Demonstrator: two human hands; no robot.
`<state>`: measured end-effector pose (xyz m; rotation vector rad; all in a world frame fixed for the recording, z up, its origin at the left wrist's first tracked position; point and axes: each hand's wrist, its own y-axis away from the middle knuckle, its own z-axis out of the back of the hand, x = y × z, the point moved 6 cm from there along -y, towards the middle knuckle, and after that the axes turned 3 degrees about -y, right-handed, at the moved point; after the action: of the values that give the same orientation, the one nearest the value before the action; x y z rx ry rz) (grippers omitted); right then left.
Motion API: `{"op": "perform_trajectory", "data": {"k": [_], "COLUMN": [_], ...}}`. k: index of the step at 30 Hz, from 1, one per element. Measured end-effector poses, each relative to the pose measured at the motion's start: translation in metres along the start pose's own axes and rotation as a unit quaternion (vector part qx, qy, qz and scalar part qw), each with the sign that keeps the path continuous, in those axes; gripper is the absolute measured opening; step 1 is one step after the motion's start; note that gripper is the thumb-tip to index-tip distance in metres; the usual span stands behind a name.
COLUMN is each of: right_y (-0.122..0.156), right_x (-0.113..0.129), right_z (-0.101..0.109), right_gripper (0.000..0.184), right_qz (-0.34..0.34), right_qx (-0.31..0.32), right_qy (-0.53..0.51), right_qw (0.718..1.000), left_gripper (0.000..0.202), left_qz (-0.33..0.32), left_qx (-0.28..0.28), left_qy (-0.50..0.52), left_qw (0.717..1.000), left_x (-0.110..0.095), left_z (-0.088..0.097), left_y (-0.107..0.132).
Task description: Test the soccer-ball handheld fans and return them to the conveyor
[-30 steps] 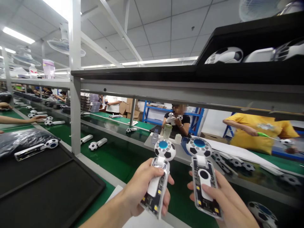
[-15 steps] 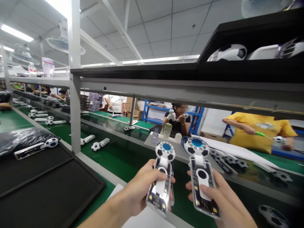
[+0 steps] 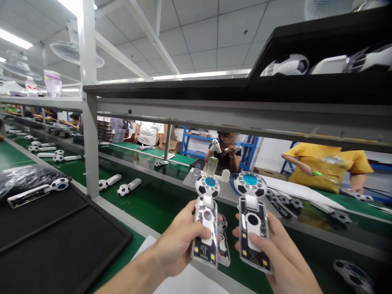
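Note:
My left hand (image 3: pixel 180 241) grips a handheld fan (image 3: pixel 206 220) with a football-patterned head and a clear handle, thumb pressed on its white switch. A second similar fan (image 3: pixel 223 243) shows just behind it in the same hand. My right hand (image 3: pixel 283 255) holds another football fan (image 3: pixel 252 222) upright, thumb on its white switch. Both fan heads have blue centres and stand side by side above the green conveyor belt (image 3: pixel 147 204).
Black trays (image 3: pixel 61 237) lie at my left, one fan (image 3: pixel 33 192) resting beside them. More fans (image 3: pixel 122 188) ride the belt. A metal post (image 3: pixel 88 122) and an overhead shelf (image 3: pixel 214 102) stand ahead. People work across the line, one in a yellow shirt (image 3: pixel 330 169).
Both hands have drawn the fans slightly down and left. The left fan has turned more face-on, and a second fan behind it has come into sight.

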<state>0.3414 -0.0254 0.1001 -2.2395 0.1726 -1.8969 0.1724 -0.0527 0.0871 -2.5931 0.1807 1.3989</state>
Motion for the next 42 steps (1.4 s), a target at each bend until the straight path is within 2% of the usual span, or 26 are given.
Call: {"op": "perform_trajectory", "data": {"k": [3,6,11,14,19,23,28,32,35,38,42], "right_y": [0.000,0.001,0.008,0.013,0.017,0.017,0.018,0.019,0.019,0.019,0.018], "right_x": [-0.008,-0.013,-0.009,-0.008,-0.006,-0.004,-0.004,-0.006,-0.007,-0.006,-0.006], "right_z": [-0.005,-0.011,-0.020,-0.024,-0.026,-0.027,-0.031,-0.032,-0.029,-0.029,-0.029], "right_gripper": [0.076,0.076,0.074,0.072,0.072,0.073,0.066,0.072,0.075,0.076,0.079], "right_qz": [-0.030,-0.047,-0.011,-0.004,0.024,0.037,0.020,0.003,-0.007,-0.002,-0.014], "right_qx": [0.033,0.070,0.111,0.140,0.170,0.175,0.199,0.188,0.171,0.190,0.204], "right_qy": [-0.054,-0.077,-0.113,-0.119,-0.112,-0.119,-0.138,-0.161,-0.146,-0.119,-0.110], "right_qw": [0.998,0.993,0.987,0.983,0.979,0.977,0.970,0.969,0.974,0.975,0.973], "left_gripper": [0.053,0.056,0.083,0.088,0.070,0.054,0.050,0.048,0.050,0.056,0.059], "left_qz": [-0.030,-0.056,-0.070,-0.079,-0.069,-0.064,-0.077,-0.078,-0.075,-0.075,-0.081], "left_qx": [0.022,0.053,0.066,0.062,0.087,0.085,0.090,0.093,0.094,0.102,0.080], "left_qy": [-0.039,-0.060,-0.056,-0.050,-0.068,-0.082,-0.072,-0.068,-0.069,-0.070,-0.079], "left_qw": [0.999,0.995,0.994,0.994,0.991,0.991,0.990,0.990,0.990,0.989,0.990], "left_x": [-0.004,-0.009,-0.013,-0.013,-0.015,-0.016,-0.018,-0.016,-0.016,-0.015,-0.014], "left_z": [0.000,-0.004,-0.009,-0.008,-0.010,-0.010,-0.011,-0.010,-0.010,-0.010,-0.004], "left_y": [-0.001,0.002,0.007,0.009,0.012,0.013,0.013,0.013,0.013,0.013,0.012]}}
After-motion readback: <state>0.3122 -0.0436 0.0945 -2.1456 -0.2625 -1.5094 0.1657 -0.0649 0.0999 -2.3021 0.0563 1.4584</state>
